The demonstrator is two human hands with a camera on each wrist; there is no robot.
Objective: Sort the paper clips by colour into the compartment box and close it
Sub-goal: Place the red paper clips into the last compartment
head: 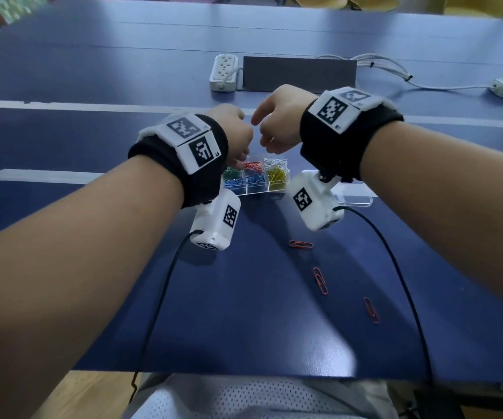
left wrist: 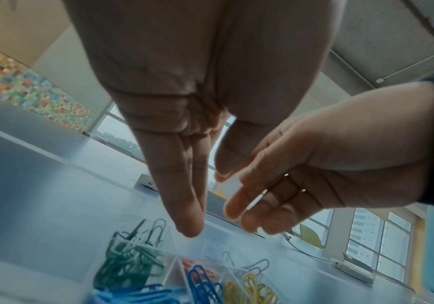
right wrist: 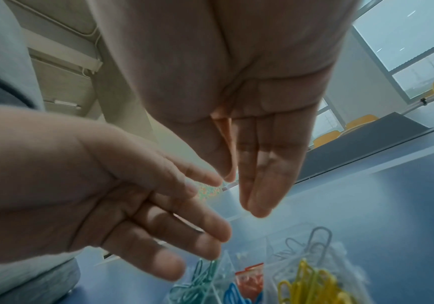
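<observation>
Both hands hover close together over the compartment box, which lies directly beneath the fingertips, lid off. The clear lid lies flat just to the right of the box, under my right wrist.

Left hand: fingers straight, pressed together, pointing down, thumb a little apart. Right hand: fingers likewise loose and extended. I see no clip plainly in either hand, though the wrist views are blurred between the fingers.

Judgement: sorting is nearly done. Green, blue, yellow, white and red each have their own cell. Three red clips are still loose on the table, all behind the hands, toward my body: the nearest clip, the middle clip and the farthest clip, off to the right.

To do it well: draw the right hand back, pinch one clip at a time by its flat sides, and carry it to the red cell, the middle one of the far row. Release low, so that nothing skips over a divider. Lid goes on last.

Surroundings: blue table; beyond the hands, well apart, a dark board and a white power strip.

In the way: the black cable hanging from the right wrist camera runs close by the loose clips and may drag them.
</observation>
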